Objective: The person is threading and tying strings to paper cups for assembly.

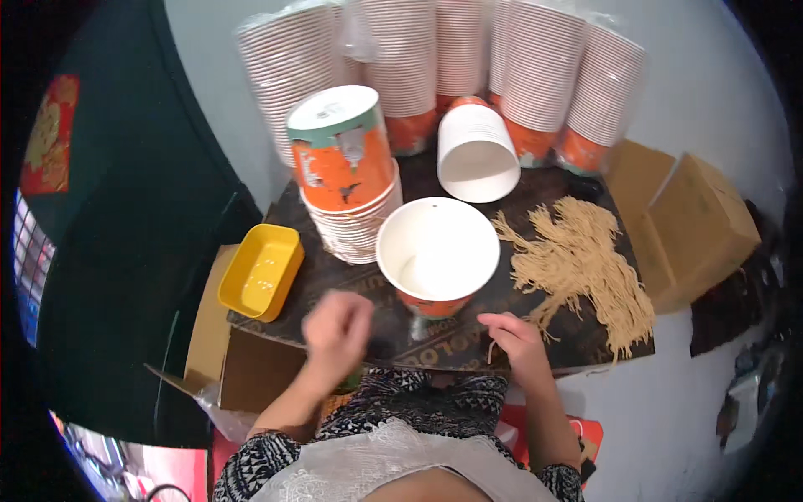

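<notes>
A white-lined paper bucket (437, 251) with an orange and green outside stands upright in front of me, its mouth facing up. My left hand (339, 328) is curled closed just left of its base, apart from it; whatever the fingers hold, if anything, is hidden. To the bucket's right, my right hand (514, 336) pinches a short tan cord that hangs below the fingers. Beside that hand lies a loose heap of tan cords (585, 268). Behind my left hand, an upside-down orange bucket (343, 167) tops a stack of upright buckets (355, 230).
Tall plastic-wrapped stacks of paper buckets (544, 67) line the back wall. Another stack of buckets (477, 159) lies on its side, mouth toward me. A yellow plastic basket (263, 272) sits at the dark table's left edge. Cardboard boxes (703, 226) flank the table.
</notes>
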{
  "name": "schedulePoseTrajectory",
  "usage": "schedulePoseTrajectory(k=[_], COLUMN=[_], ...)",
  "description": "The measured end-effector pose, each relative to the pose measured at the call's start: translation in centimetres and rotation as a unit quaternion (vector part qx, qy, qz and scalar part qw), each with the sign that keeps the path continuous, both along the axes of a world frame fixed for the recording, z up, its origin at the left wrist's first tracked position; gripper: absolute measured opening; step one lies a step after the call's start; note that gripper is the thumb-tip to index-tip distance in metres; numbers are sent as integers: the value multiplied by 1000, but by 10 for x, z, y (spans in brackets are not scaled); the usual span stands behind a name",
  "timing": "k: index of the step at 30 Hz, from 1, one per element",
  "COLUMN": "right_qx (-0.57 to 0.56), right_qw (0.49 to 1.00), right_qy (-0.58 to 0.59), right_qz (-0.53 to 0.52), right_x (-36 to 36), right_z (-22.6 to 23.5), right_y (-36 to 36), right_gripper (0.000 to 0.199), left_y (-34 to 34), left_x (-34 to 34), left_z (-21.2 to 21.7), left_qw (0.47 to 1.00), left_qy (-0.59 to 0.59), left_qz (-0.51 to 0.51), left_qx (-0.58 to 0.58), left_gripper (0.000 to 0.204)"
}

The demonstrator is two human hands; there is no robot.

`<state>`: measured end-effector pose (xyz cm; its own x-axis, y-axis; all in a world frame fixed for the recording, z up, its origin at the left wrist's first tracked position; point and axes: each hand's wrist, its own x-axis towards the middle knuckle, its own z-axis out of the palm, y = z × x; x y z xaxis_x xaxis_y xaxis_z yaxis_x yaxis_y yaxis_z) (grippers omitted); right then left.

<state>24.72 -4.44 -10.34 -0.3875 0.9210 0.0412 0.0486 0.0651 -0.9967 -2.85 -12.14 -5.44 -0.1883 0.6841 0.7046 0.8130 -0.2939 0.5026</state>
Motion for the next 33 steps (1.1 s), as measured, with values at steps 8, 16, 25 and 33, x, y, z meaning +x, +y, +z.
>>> schedulePoseTrajectory(k=[8,16,25,33], right_qx=[-23,-99,-105,125], right_qw=[999,983,932,983], right_qy=[22,154,341,85], right_qz=[11,-29,-67,-102], right_x=[-1,1,-19,-9], right_z=[2,0,12,13], right_y=[0,7,-20,-24], right_gripper=[27,31,27,24], left_y=[-11,-6,13,31], left_x=[-166,-98,77,98], left_z=[15,27,-32,-40], left_qw=[949,967,847,709], left_qy=[49,143,-177,-390], left_qz=[289,203,-325,-374], left_qx=[-115,51,-380,-452], left_gripper=[12,24,43,18])
